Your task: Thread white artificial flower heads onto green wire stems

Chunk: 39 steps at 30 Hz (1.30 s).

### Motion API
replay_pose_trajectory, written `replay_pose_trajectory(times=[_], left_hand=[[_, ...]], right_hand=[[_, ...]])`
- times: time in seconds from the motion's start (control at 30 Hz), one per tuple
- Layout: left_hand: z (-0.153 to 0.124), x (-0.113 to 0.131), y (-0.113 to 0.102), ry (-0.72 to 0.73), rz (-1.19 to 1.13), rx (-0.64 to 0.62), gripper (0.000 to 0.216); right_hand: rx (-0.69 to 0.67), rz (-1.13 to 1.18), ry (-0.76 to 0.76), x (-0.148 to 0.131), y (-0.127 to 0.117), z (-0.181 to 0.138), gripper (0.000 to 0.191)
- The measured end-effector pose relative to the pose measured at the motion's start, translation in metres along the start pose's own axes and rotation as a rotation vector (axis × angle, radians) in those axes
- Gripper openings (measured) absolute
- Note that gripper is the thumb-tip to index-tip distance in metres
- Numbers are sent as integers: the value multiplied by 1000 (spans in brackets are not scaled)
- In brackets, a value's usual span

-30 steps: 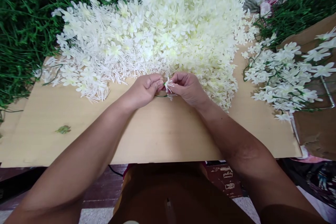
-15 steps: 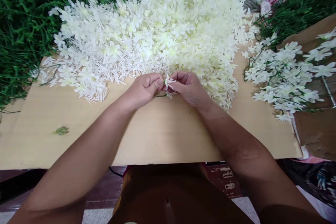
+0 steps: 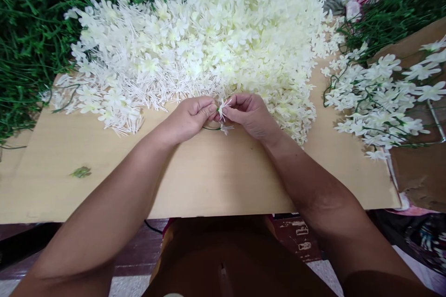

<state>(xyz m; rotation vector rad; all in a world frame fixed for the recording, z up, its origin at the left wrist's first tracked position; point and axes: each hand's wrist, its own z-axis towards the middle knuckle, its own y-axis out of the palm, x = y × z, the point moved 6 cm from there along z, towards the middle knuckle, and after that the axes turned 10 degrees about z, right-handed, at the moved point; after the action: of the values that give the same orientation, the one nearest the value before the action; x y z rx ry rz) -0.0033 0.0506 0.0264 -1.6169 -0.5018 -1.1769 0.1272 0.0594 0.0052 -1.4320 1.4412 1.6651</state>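
Surface: pale wooden desk, bare across the near half, crowded along the far edge.
Heap: big mound of loose white flower heads piled on the far half of the desk, spilling right down to both hands.
Left side: mass of green stems banked beyond the desk's left corner, a few strands trailing in under the white heap.
Right side: bunch of white flowers on green stems lying at the right end of the desk, partly over a brown cardboard sheet; more green stems behind it.
Far right corner: crumpled pinkish bag, just against the wall.
Stray bit: small green scrap lying alone on the bare wood, well apart from the hands.
Left hand: left hand curled shut, thumb and forefinger pinching a thin green stem that curves out beneath it.
Right hand: right hand closed too, fingertips pinched on a small white flower held just over the desk.
Flower position: right between the two hands, at the near foot of the heap; second little bloom hanging just below it on the stem.
In the way: heap pressing close behind the knuckles, petals touching the right hand's far side.
Near edge: both forearms crossing the desk's front; floor below too dark to read.
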Motion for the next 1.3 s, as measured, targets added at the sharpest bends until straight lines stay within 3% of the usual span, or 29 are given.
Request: replay_pose_trajectory(times=[0.7, 1.3], left_hand=[[1, 2, 2, 32, -37, -5, 50], [1, 3, 2, 11, -7, -21, 50]], right_hand=[[-19, -39, -53, -5, -1, -3, 23], [-1, -116, -57, -8, 0, -5, 31]])
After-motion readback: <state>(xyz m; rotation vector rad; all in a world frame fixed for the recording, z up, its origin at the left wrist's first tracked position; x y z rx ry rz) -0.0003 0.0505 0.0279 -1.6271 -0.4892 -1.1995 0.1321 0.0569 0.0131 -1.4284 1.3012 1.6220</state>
